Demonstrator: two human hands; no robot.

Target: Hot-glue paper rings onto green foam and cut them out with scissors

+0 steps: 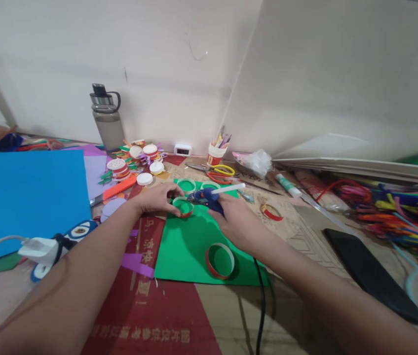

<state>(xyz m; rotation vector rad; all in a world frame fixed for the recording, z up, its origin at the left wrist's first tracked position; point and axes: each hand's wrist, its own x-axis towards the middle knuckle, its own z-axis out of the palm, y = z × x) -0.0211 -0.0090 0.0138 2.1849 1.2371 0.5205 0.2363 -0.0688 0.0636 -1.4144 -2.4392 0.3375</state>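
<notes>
My left hand point(164, 198) pinches the left side of a red-and-white paper ring point(183, 214), which stands on a green sheet point(186, 249). In my right hand point(233, 217) is a blue hot glue gun point(209, 195) with a white glue stick point(231, 188) poking out of its back. Its nozzle points left, at the rim of that ring. Two more rings, a left one point(186, 186) and a right one point(210, 186), stand at the sheet's far edge; the gun partly covers the right one. Another ring point(219, 261) stands near the front edge.
A black cord point(261, 305) trails from the gun. Scissors point(221, 170), a pen cup point(216, 153) and a bottle point(107, 118) are at the back. An orange cutter point(120, 187), a power strip point(79, 230) and blue sheet point(27, 197) lie left; a black phone point(371, 273) and pipe cleaners point(408, 217) right.
</notes>
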